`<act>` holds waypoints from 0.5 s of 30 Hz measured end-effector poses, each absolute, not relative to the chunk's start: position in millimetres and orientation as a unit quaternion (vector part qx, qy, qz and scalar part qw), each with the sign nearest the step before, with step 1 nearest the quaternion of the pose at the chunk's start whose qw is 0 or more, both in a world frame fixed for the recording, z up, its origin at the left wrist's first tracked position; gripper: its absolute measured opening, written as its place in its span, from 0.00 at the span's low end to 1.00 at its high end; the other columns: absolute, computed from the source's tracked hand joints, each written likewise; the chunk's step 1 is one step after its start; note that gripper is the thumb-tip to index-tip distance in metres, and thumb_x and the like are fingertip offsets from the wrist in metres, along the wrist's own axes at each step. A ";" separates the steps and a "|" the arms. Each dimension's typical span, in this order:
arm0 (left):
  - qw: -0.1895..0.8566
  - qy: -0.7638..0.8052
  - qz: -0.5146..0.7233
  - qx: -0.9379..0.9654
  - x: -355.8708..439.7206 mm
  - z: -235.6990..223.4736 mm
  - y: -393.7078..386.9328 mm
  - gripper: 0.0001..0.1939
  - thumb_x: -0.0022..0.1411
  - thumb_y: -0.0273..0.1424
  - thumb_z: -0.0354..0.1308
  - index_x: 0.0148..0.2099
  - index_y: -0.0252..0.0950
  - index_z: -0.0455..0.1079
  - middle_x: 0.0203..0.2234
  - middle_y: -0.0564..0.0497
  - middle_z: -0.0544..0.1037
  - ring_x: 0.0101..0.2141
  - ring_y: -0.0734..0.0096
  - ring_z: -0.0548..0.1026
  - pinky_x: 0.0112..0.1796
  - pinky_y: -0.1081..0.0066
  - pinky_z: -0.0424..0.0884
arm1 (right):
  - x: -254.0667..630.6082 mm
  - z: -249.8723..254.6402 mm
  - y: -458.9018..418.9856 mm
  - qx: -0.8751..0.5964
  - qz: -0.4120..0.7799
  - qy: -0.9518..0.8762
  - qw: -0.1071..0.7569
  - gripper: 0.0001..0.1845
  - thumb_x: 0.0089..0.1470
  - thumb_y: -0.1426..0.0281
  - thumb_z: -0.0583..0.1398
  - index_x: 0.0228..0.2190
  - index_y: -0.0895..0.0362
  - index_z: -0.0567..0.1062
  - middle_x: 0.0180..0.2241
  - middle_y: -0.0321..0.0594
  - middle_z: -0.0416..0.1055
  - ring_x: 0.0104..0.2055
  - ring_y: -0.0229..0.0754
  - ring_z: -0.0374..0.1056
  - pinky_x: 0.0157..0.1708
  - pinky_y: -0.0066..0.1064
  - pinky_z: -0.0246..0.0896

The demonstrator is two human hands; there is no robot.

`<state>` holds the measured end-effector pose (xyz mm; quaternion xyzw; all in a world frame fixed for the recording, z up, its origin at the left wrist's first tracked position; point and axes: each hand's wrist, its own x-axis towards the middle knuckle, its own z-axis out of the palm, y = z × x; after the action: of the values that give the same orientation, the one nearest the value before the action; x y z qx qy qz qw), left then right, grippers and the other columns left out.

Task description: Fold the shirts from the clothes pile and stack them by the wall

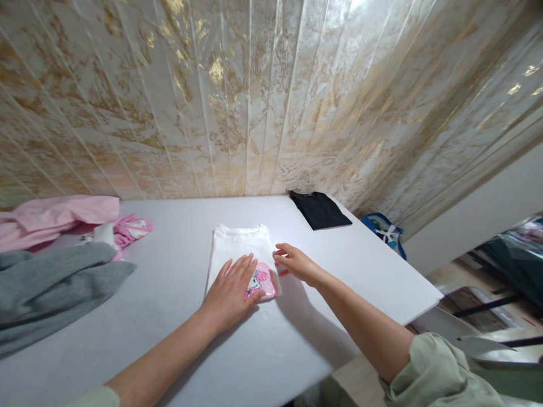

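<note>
A white T-shirt, folded into a rectangle, lies in the middle of the white table, its collar at the far end. On its lower right part is a pink cartoon print, partly covered by my hand. My left hand rests flat on the shirt with its fingers stretched out. Beside the shirt's right edge is my right hand, its fingers loosely bent and apart. I see nothing held in it; whether its fingertips touch the edge is hard to tell.
A folded black garment lies at the table's back right. Loose grey and pink clothes are heaped at the left. A patterned gold-and-white curtain hangs behind. A blue bag stands beyond the right edge.
</note>
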<state>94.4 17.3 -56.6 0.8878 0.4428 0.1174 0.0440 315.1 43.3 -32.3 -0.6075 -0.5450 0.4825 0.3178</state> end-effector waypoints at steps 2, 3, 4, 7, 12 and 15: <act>0.029 0.475 0.140 0.868 87.2 -54.8 22.3 0.35 0.68 0.51 0.40 0.68 0.34 0.55 0.67 0.44 0.57 0.66 0.58 0.55 0.64 0.52 0.48 | 311.4 -28.0 40.0 -0.613 0.495 -0.526 0.322 0.21 0.55 0.69 0.59 0.51 0.57 0.67 0.47 0.46 0.68 0.40 0.41 0.70 0.25 0.26 0.68; 0.025 0.498 0.146 0.854 83.3 -54.7 25.3 0.35 0.69 0.50 0.39 0.67 0.33 0.56 0.66 0.43 0.58 0.66 0.57 0.55 0.64 0.52 0.48 | 309.5 -26.3 39.2 -0.617 0.494 -0.522 0.322 0.21 0.55 0.69 0.60 0.50 0.57 0.67 0.46 0.46 0.68 0.39 0.41 0.69 0.25 0.26 0.69; 0.026 0.522 0.145 0.840 79.6 -55.3 28.2 0.34 0.69 0.49 0.39 0.67 0.32 0.56 0.66 0.42 0.58 0.66 0.56 0.55 0.63 0.51 0.49 | 307.5 -24.9 39.0 -0.622 0.490 -0.518 0.322 0.20 0.54 0.70 0.60 0.50 0.57 0.67 0.45 0.45 0.68 0.39 0.41 0.69 0.24 0.26 0.68; 0.046 0.566 0.123 0.814 71.9 -59.1 34.6 0.34 0.69 0.48 0.41 0.67 0.31 0.56 0.66 0.41 0.57 0.66 0.56 0.54 0.63 0.51 0.50 | 301.1 -21.9 41.2 -0.643 0.477 -0.502 0.326 0.18 0.54 0.72 0.60 0.48 0.57 0.67 0.43 0.43 0.67 0.36 0.39 0.68 0.23 0.26 0.68; 0.056 0.576 0.115 0.807 71.2 -63.1 34.8 0.34 0.69 0.48 0.42 0.67 0.30 0.55 0.67 0.41 0.54 0.67 0.57 0.52 0.64 0.52 0.49 | 294.5 -17.5 51.2 -0.644 0.521 -0.439 0.348 0.10 0.55 0.73 0.58 0.41 0.58 0.68 0.36 0.39 0.67 0.27 0.33 0.65 0.23 0.25 0.66; 0.054 0.574 0.127 0.807 72.1 -63.0 34.1 0.34 0.68 0.47 0.43 0.67 0.30 0.56 0.67 0.41 0.56 0.66 0.56 0.53 0.64 0.51 0.50 | 294.2 -15.3 58.1 -0.629 0.556 -0.419 0.346 0.04 0.55 0.71 0.59 0.33 0.58 0.69 0.29 0.35 0.67 0.23 0.31 0.62 0.23 0.23 0.63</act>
<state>72.1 34.1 -63.0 0.8069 0.5743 0.1275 0.0537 294.2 58.1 -15.3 -0.6287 -0.4193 0.5560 0.3461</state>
